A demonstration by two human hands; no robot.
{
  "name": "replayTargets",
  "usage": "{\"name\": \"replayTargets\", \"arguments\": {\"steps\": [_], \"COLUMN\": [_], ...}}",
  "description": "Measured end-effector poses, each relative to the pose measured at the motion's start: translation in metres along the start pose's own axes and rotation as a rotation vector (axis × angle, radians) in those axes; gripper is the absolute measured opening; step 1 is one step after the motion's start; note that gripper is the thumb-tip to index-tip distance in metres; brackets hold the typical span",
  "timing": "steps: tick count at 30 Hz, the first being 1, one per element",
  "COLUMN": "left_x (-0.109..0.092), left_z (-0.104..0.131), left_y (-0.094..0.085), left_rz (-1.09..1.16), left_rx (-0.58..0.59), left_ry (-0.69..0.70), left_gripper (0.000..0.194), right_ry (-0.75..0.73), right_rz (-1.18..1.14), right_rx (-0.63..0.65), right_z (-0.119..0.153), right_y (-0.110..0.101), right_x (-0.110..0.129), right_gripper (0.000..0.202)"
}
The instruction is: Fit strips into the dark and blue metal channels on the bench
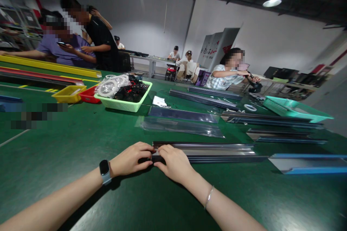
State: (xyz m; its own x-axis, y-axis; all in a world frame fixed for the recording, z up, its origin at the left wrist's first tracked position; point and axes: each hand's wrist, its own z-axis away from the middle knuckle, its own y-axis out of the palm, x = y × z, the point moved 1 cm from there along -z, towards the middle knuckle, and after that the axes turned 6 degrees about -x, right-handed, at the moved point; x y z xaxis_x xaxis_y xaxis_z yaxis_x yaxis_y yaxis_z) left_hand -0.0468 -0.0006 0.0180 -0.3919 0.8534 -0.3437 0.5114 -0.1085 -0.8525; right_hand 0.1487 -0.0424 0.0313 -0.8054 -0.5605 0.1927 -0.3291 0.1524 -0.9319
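A dark metal channel profile (211, 150) lies lengthwise on the green table (81, 151), its left end between my hands. My left hand (134, 158), with a watch on the wrist, has its fingers curled against that left end. My right hand (175, 160) lies over the profile just beside it, thumb on the near edge and fingers across the channel. The fingertips of both hands nearly meet. Beyond the profile lie a clear plastic sleeve (181, 128) and a dark flat strip (181, 114).
Farther back stands a green basket (121, 105) of black parts and bagged rings, beside yellow (69, 95) and red (90, 95) trays. More profiles (273, 120) and a teal basket (295, 108) are at the right. People sit and stand behind the table.
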Motion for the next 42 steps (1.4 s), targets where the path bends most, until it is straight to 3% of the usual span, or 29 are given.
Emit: {"name": "replayTargets", "arguments": {"steps": [18, 32, 42], "left_x": [0.0, 0.001, 0.005], "left_z": [0.0, 0.0, 0.002], "left_y": [0.002, 0.003, 0.003], "left_rz": [0.003, -0.034, -0.028], "left_rx": [-0.026, -0.038, -0.045], "left_ry": [0.052, 0.008, 0.011], "left_gripper": [0.018, 0.024, 0.022], "right_ry": [0.004, 0.007, -0.016], "right_rz": [-0.06, -0.03, 0.058], "right_rx": [-0.007, -0.004, 0.039], "right_z": [0.0, -0.003, -0.005], "right_y": [0.003, 0.006, -0.016], "right_x": [-0.002, 0.001, -0.002], "right_gripper": [0.031, 0.029, 0.033]}}
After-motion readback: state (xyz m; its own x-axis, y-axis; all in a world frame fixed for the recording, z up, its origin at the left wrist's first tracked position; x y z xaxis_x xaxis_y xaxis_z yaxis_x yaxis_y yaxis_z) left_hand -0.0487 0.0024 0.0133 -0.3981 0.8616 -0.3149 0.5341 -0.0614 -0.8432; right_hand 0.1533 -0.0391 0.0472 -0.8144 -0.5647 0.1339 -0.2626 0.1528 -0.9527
